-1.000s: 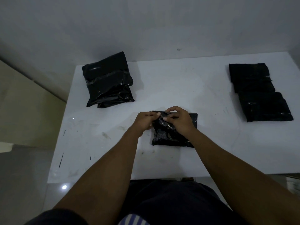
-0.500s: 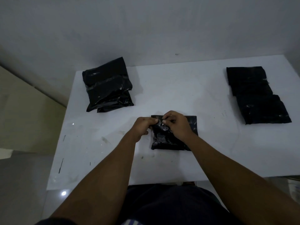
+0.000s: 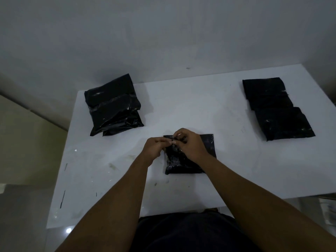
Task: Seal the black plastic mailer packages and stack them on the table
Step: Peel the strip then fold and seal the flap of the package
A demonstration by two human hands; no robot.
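Left hand (image 3: 154, 148) and right hand (image 3: 191, 144), fingers curled, pinch the far-left flap of the mailer (image 3: 183, 166) lying front-centre on the tabletop (image 3: 190, 110); stack (image 3: 112, 108) lies far-left, nearer the left hand.

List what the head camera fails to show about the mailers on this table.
Head view: whether the flap of the centre mailer is sealed; the left hand and right hand pinching it cover it.
Head view: number of mailers in the left pile; the top one hides those beneath.
Head view: seams in the right pile; black plastic, dim light.
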